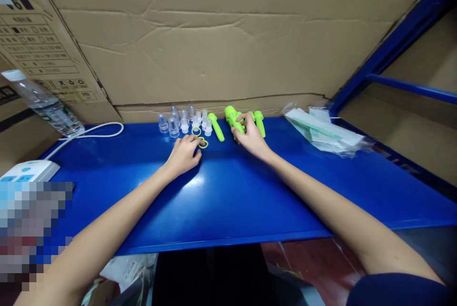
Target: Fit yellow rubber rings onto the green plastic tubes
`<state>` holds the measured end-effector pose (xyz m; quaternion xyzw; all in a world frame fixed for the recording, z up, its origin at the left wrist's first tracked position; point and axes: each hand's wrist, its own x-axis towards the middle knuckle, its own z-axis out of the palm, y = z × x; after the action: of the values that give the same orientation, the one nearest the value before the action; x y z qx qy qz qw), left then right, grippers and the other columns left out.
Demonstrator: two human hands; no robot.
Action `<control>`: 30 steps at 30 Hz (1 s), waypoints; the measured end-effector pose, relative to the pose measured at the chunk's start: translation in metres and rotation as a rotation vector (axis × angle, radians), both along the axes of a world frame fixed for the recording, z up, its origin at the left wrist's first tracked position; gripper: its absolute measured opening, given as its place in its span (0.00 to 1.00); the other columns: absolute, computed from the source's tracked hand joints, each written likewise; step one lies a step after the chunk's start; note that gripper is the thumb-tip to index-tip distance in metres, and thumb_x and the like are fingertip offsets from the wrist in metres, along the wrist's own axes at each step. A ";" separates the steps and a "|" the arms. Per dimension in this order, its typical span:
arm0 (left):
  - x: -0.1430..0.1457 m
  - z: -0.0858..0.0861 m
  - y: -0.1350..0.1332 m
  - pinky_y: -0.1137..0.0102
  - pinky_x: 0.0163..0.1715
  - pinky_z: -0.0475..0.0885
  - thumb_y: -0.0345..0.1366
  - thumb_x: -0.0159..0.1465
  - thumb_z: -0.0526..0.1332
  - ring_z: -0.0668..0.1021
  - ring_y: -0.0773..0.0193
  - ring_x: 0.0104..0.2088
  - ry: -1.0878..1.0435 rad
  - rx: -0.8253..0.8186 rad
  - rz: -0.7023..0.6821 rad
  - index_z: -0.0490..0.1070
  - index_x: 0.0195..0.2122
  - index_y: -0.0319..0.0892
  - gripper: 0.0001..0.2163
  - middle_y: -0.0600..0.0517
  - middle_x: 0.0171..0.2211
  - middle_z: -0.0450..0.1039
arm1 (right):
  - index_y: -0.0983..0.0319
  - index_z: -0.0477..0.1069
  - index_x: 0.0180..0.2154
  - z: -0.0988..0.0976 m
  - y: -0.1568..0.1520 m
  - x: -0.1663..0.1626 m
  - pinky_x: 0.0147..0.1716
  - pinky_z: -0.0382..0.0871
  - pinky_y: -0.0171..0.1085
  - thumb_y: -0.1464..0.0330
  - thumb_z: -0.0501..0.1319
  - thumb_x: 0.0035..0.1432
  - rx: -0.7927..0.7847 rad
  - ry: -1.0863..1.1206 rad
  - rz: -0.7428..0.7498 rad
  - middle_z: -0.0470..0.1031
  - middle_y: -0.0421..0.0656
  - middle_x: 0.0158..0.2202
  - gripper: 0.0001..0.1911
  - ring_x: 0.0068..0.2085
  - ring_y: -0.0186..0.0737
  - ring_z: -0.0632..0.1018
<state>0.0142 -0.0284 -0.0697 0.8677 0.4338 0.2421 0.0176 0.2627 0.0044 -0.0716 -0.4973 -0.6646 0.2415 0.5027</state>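
Note:
At the middle of the blue table, my left hand lies palm down with its fingers spread. Its fingertips touch a thin yellow-green ring, and a second such ring lies just beyond. My right hand has thumb and fingers closed round a lime-green plastic part, probably a handle, among similar ones; the fingers partly hide it. Another lime-green handle-like piece lies between the hands, and one more is right of the right hand's fingers. Behind the left hand stand several clear plastic caps and small white-based clear pieces.
Cardboard walls the back of the blue table. Plastic-wrapped packets lie at the right, beside a blue metal frame. On the left are a water bottle, a white cable and a power strip.

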 end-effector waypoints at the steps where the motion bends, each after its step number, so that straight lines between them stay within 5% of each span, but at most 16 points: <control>1: 0.000 0.000 0.000 0.55 0.48 0.69 0.28 0.63 0.56 0.74 0.48 0.52 0.008 -0.002 0.007 0.74 0.46 0.40 0.13 0.44 0.48 0.76 | 0.56 0.60 0.43 -0.001 0.001 0.000 0.27 0.72 0.46 0.62 0.62 0.57 -0.019 -0.021 0.001 0.73 0.44 0.35 0.14 0.22 0.39 0.73; 6: 0.000 0.000 -0.002 0.56 0.48 0.69 0.30 0.63 0.57 0.74 0.49 0.52 0.090 -0.026 0.031 0.76 0.47 0.41 0.14 0.44 0.49 0.74 | 0.59 0.66 0.46 -0.001 -0.002 -0.003 0.47 0.73 0.53 0.64 0.59 0.55 -0.056 -0.143 0.002 0.75 0.50 0.46 0.16 0.43 0.50 0.79; 13: 0.000 0.004 -0.004 0.58 0.48 0.68 0.29 0.63 0.57 0.74 0.50 0.52 0.108 -0.019 0.042 0.74 0.42 0.41 0.09 0.44 0.48 0.74 | 0.64 0.68 0.56 -0.005 -0.006 -0.007 0.63 0.59 0.55 0.64 0.57 0.56 -0.069 -0.309 -0.004 0.71 0.54 0.59 0.26 0.61 0.55 0.71; 20: 0.001 0.004 -0.003 0.60 0.45 0.67 0.35 0.67 0.58 0.76 0.52 0.48 0.077 -0.040 0.030 0.72 0.37 0.41 0.06 0.45 0.46 0.75 | 0.67 0.58 0.66 -0.014 0.002 -0.008 0.69 0.47 0.55 0.66 0.54 0.58 -0.155 -0.414 0.104 0.57 0.54 0.69 0.34 0.71 0.54 0.55; 24: 0.000 0.003 -0.001 0.61 0.46 0.67 0.36 0.67 0.59 0.76 0.53 0.48 0.063 -0.056 0.025 0.73 0.37 0.40 0.06 0.45 0.46 0.74 | 0.71 0.51 0.69 -0.014 0.001 -0.005 0.69 0.51 0.54 0.68 0.55 0.57 -0.187 -0.444 0.180 0.51 0.57 0.71 0.39 0.73 0.54 0.46; 30: 0.001 0.004 -0.003 0.61 0.46 0.67 0.35 0.66 0.59 0.76 0.53 0.48 0.061 -0.051 0.021 0.73 0.37 0.40 0.06 0.45 0.45 0.75 | 0.67 0.60 0.62 -0.006 -0.007 0.001 0.61 0.65 0.58 0.64 0.62 0.55 0.030 -0.533 0.234 0.59 0.61 0.66 0.34 0.68 0.60 0.61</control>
<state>0.0151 -0.0312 -0.0658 0.8695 0.4491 0.2044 0.0239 0.2639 -0.0022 -0.0772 -0.4558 -0.8294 0.1490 0.2865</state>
